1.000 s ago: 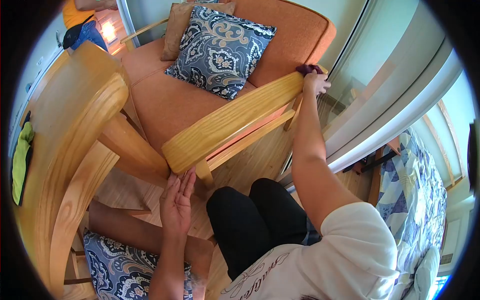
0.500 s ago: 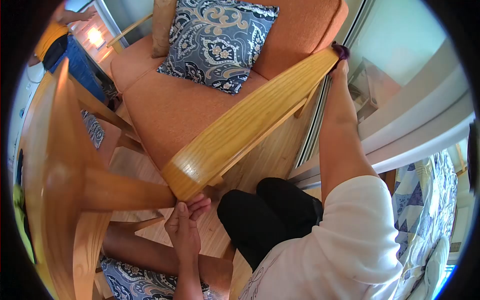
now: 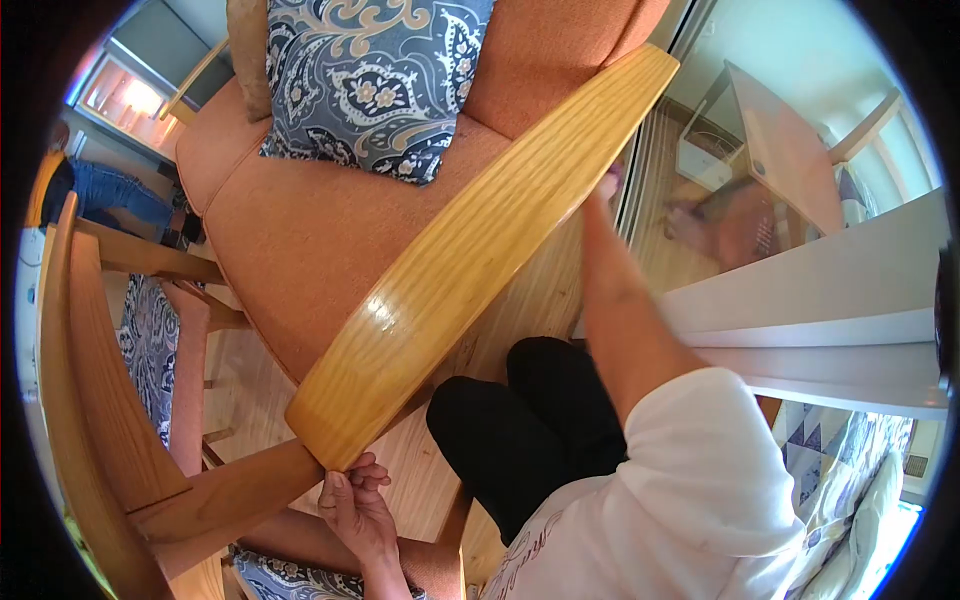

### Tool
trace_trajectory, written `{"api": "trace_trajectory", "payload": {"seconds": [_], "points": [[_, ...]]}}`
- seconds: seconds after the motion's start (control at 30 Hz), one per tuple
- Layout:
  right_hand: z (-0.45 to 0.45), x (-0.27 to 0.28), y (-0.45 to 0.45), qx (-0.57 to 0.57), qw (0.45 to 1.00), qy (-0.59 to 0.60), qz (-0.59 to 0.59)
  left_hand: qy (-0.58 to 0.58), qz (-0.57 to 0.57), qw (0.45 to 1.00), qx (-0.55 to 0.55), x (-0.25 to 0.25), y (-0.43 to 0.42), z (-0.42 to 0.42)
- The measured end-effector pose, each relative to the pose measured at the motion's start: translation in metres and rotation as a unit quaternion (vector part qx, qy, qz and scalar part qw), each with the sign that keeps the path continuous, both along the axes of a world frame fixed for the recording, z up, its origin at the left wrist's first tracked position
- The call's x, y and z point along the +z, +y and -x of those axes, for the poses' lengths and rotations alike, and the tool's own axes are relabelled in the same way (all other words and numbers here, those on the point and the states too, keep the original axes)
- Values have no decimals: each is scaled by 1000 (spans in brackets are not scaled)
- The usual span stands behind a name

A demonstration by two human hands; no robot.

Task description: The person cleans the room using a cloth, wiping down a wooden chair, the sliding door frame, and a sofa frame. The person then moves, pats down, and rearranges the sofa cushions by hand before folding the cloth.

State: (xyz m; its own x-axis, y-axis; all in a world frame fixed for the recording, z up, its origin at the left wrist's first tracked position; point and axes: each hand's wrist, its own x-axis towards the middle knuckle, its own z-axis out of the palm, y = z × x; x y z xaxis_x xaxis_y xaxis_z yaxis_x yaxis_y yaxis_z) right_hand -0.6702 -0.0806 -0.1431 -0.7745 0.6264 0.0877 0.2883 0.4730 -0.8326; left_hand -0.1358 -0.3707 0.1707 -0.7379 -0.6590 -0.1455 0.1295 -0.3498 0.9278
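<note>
The broad, glossy wooden armrest point(image 3: 480, 240) of an orange sofa runs diagonally in front of me. My left hand point(image 3: 358, 512) is at its near end, thumb and curled fingers closed at the lower corner, beside the wooden arm of a neighbouring chair point(image 3: 230, 490). My right hand point(image 3: 607, 186) reaches along the armrest's right side, below its top face and partly hidden by it. A bit of dark purple cloth point(image 3: 616, 172) shows at the fingers of that hand, which are blurred.
A patterned cushion point(image 3: 375, 85) lies on the orange sofa seat point(image 3: 300, 220). Wooden chair parts point(image 3: 75, 400) stand close on the left. To the right are a glass sliding door point(image 3: 690, 140) and a patterned bedspread point(image 3: 830, 460). Another person point(image 3: 100, 190) is at the far left.
My right hand and the purple cloth have gone from the armrest's far tip to its side, nearer me. My left hand stays at the near corner. The view has shifted.
</note>
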Motion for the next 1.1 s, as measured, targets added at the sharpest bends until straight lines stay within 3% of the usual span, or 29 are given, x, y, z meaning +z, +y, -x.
{"api": "trace_trajectory", "payload": {"seconds": [0.03,0.07,0.1,0.2,0.3,0.43,0.5,0.63,0.7,0.8,0.87,0.9,0.97,1.0,1.07,1.1], "points": [[-26,-1,-21,-58,984,61,157,-8,5,1000,7,1,1,1],[-79,51,-60,-104,984,49,138,-16,11,1000,14,2,0,1],[-102,56,-77,-110,983,49,139,-14,13,1000,13,2,-1,2],[-124,30,-96,-99,958,111,245,-24,32,999,0,4,-4,0],[-107,32,-82,-44,943,65,322,-55,82,995,-21,7,-4,2],[-104,39,-86,-78,936,11,343,-83,112,990,-32,12,-6,1],[-108,50,-87,-45,972,-13,229,-93,114,988,-47,14,-8,-1],[-111,81,-96,-142,964,-39,220,-105,94,989,-52,15,-9,0],[-115,82,-96,-121,961,0,249,-107,87,988,-66,17,-8,1],[-115,77,-89,-113,959,42,255,-86,23,995,-44,20,-7,2],[-101,55,-83,-154,968,68,186,-58,-106,993,-12,24,-7,5],[-89,41,-81,-172,970,82,154,-55,-110,992,-13,26,-6,8],[-73,24,-79,-207,968,107,92,-58,-239,963,113,30,-4,15],[-75,40,-77,-205,968,107,92,-57,-240,962,114,30,-3,17],[-84,75,-63,-80,958,29,275,-95,-186,969,132,30,-2,16],[-86,75,-65,-53,970,41,232,-99,-188,968,131,30,-1,16]]}}
